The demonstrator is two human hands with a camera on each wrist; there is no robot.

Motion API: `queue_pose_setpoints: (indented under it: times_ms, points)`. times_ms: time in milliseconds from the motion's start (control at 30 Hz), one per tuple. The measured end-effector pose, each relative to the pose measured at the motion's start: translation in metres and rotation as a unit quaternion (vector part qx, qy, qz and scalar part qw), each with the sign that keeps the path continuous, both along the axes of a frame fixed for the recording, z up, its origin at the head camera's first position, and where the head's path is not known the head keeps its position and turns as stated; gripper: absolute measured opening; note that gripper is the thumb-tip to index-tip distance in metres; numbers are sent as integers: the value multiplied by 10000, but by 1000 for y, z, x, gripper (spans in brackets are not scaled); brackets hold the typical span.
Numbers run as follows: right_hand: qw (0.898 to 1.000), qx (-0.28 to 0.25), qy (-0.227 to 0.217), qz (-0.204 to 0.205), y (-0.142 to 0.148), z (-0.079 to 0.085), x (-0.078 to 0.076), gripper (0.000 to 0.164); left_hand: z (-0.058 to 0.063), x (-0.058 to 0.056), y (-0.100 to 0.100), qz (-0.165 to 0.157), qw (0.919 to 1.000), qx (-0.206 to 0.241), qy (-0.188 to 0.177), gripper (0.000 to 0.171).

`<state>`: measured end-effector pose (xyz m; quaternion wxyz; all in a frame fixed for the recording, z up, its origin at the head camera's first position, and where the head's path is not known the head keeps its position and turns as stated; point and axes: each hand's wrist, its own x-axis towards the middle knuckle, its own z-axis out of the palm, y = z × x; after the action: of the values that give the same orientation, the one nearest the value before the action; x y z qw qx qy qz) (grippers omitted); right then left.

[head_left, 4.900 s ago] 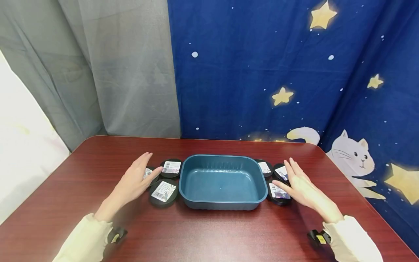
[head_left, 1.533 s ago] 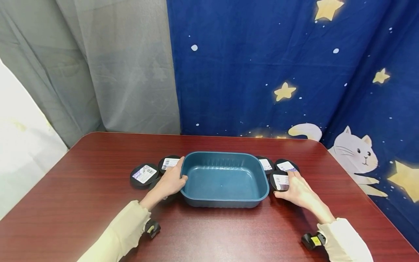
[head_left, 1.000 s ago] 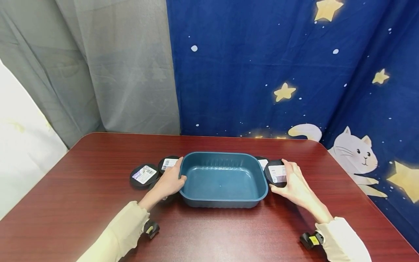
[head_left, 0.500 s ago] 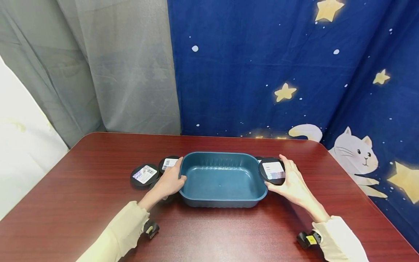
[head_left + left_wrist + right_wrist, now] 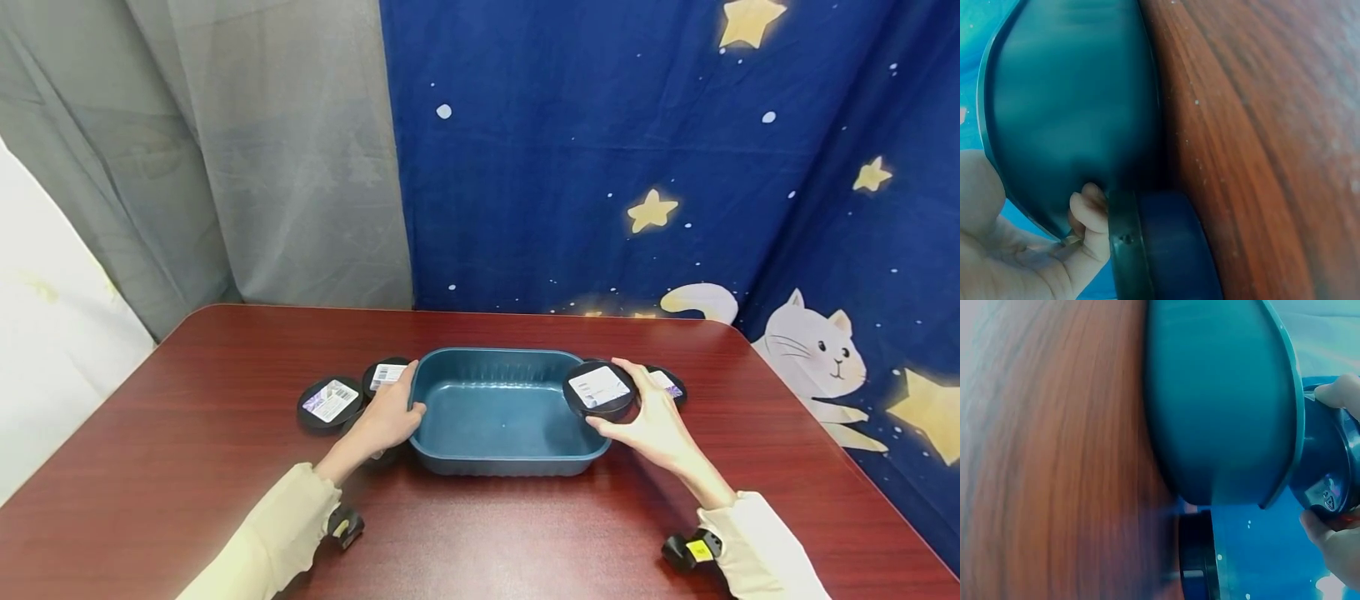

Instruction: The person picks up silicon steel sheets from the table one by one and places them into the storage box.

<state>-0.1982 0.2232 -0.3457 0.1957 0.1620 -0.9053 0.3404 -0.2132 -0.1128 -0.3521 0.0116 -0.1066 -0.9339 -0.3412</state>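
In the head view my left hand [image 5: 388, 417] grips the left rim of a blue-green rectangular plastic basin [image 5: 502, 467]. The left wrist view has fingers curled at the rim, beside a round dark tub [image 5: 1175, 250] standing on the table. My right hand [image 5: 654, 423] holds a round black tub [image 5: 598, 387] with a white label, thumb and fingers on opposite sides. This tub is raised and overlaps the basin's right end. From the right wrist, its base [image 5: 1329, 487] with a recycling mark shows just past the basin's rim [image 5: 1300, 412].
Left of the basin lie two labelled black tubs [image 5: 330, 404], [image 5: 386, 373] and a third, mostly hidden under my left hand. Another labelled tub [image 5: 667, 385] sits behind my right hand. The reddish wood table [image 5: 480, 533] meets curtains [image 5: 525, 167] at the back.
Both hands hovered open near the tubs at first. The left hand has taken hold of the basin's rim; the right has lifted a tub and carried it leftward over the basin's right end.
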Motion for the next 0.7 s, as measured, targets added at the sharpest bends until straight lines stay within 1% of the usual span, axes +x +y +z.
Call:
queue_pose_setpoints:
  times_ms: [67,233,500,600,700]
  points:
    - [9999,-87,-91,67,-2,0,0,78,0,0,0,-2,10000,21,-53,62]
    - [9992,-185,-232,257,-9,-1,-1,79,-1,0,-1,19,10000,3,-53,62]
    - [9987,-167,-127,454,-19,-1,-2,80,-1,0,0,5,10000,-2,-16,62]
    - [9989,-53,-78,456,-22,-1,-3,81,-1,0,0,11,10000,-27,-21,62]
    - [9989,26,-121,444,-26,-1,-4,81,-1,-1,0,6,10000,-51,27,62]
